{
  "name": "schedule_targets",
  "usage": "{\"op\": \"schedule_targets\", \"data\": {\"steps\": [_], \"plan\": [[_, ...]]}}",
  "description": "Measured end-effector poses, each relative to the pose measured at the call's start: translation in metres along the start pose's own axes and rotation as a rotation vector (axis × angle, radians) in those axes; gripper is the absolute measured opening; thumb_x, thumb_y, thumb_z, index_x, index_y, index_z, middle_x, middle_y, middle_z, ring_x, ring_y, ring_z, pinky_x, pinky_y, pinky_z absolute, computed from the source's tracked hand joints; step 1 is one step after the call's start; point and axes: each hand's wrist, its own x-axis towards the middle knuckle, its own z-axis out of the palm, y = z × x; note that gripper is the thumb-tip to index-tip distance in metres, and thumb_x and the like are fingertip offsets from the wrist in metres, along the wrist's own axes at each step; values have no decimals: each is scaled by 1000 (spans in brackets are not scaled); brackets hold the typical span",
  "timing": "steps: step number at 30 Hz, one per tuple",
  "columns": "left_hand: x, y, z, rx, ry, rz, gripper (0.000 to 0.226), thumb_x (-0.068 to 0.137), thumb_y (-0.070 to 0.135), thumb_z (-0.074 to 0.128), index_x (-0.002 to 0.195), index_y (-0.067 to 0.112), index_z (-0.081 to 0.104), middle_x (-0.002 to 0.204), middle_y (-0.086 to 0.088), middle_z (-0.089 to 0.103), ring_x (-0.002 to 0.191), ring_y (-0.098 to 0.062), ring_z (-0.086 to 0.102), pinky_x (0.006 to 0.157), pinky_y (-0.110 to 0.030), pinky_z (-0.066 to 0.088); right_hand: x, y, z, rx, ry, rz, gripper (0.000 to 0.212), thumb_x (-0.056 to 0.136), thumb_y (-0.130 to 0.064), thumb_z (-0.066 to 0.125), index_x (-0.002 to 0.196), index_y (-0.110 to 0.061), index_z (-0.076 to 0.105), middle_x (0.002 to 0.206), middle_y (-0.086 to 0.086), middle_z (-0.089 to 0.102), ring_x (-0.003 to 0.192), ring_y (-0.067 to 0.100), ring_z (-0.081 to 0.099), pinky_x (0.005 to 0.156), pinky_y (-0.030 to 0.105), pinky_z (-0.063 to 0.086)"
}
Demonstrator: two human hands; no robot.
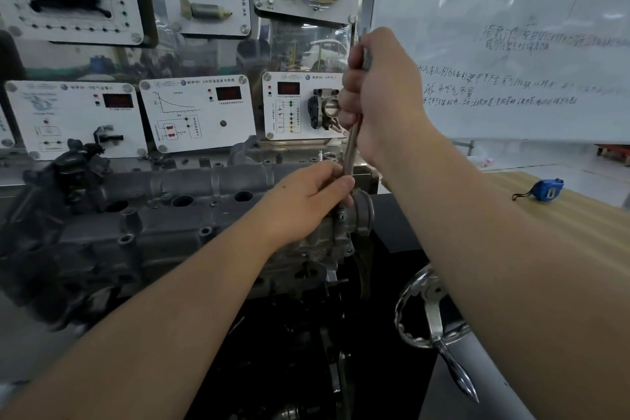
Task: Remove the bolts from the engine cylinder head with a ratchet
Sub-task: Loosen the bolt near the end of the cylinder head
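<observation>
Cylinder head: one, on the stand at centre. One ratchet stands near-upright at its right end; right hand grips the handle, left hand pinches the lower shaft.

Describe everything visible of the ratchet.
The ratchet is a slim, bare silver metal tool standing nearly upright, leaning slightly right, above the right end of the grey cylinder head. The right hand grips its upper handle; the left hand pinches its lower end, hiding the socket and any bolt.
</observation>
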Motion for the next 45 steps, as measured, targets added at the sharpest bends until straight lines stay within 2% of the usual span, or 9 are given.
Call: {"op": "schedule_targets", "data": {"steps": [3, 5, 10, 14, 23, 32, 39, 42, 45], "plan": [[-3, 1, -3, 13, -50, 22, 19, 103, 49, 41, 105, 43, 59, 102, 29, 70, 92, -23, 69, 83, -49, 57, 0, -5, -11, 144, -283, 96, 36, 97, -25, 38, 61, -21, 41, 49, -8, 23, 44, 12, 15, 44, 23, 19], [-3, 0, -3, 46, -34, 39, 20, 102, 51, 40, 100, 44, 58, 100, 31, 68, 87, -11, 68, 78, -42, 57, -2, -4, -12, 116, -323, 72, 38, 98, -25, 39, 61, -20, 42, 49, -7, 24, 44, 13, 15, 45, 23, 19], [-1, -1, 1, 63, 31, 21, 22, 99, 54, 45, 95, 37, 58, 93, 24, 70, 84, 3, 64, 75, -27, 51, -9, -1, 5, -19, -85, -33, 32, 99, -19, 48, 69, -15, 57, 51, -5, 48, 45, 12, 37, 48, 27, 33], [-1, 3, 5, 51, 61, -6, 42, 89, 65, 45, 97, 25, 57, 91, 4, 70, 86, -15, 67, 83, -49, 55, -11, 2, 13, -58, 94, -128, 32, 94, -13, 45, 64, -17, 57, 50, -6, 45, 44, 11, 35, 47, 29, 30], [-5, 0, -1, 93, -8, 46, 13, 103, 50, 41, 103, 46, 53, 101, 33, 67, 92, 7, 62, 86, -40, 54, -1, 0, -8, 80, -345, 27, 42, 102, -28, 39, 61, -21, 44, 49, -7, 26, 44, 12, 16, 44, 24, 17], [0, 3, 7, 58, 100, -9, 25, 94, 59, 50, 88, 35, 55, 85, 12, 72, 81, -9, 68, 80, -48, 56, -1, 8, 10, 0, 133, -166, 31, 92, -11, 45, 63, -17, 53, 52, -4, 42, 46, 13, 31, 45, 29, 25], [-5, 1, 1, 82, -10, 15, 17, 103, 51, 41, 108, 45, 56, 99, 34, 67, 75, 0, 64, 69, -30, 54, 5, -3, -12, 163, -323, 81, 45, 99, -28, 39, 55, -22, 39, 47, -8, 21, 41, 12, 13, 44, 20, 19], [-5, 5, 1, 88, 17, 34, 16, 103, 48, 44, 94, 41, 57, 94, 31, 68, 59, 4, 57, 54, -16, 40, 2, -1, -10, 147, -260, 74, 43, 101, -27, 41, 58, -21, 41, 48, -7, 23, 43, 12, 15, 47, 23, 18], [-3, 5, 3, 53, 50, 9, 18, 100, 47, 50, 92, 34, 58, 90, 21, 71, 72, 3, 62, 63, -20, 47, -3, 2, 1, -17, -57, -22, 35, 99, -24, 46, 65, -19, 48, 50, -3, 35, 45, 15, 25, 51, 30, 24]]}}
